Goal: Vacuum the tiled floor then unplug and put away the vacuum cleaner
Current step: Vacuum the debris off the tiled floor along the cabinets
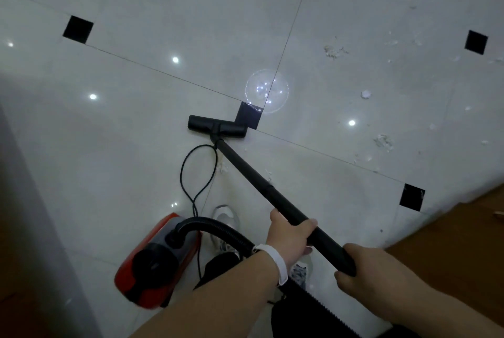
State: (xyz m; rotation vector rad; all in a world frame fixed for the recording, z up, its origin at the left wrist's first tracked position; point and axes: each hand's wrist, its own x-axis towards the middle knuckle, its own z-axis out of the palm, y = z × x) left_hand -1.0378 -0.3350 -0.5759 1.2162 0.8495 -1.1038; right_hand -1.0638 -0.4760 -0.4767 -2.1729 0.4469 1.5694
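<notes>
Gripping wand (253, 174) — left hand (290, 239), right hand (381, 280).

The glossy pale tiled floor (131, 152) bears a black flat vacuum nozzle (216, 126) ahead of the left hand (289, 239), a red canister vacuum (155, 258) left of it, and white crumbled scraps (334, 51) ahead-right.

The left arm (231, 299) and the right arm (441, 307) are bare. A smooth white band (278, 262), like a watch strap, goes round the left wrist. Lower down there are black trousers (218, 266) and two white and grey sports shoes (227, 217).
</notes>
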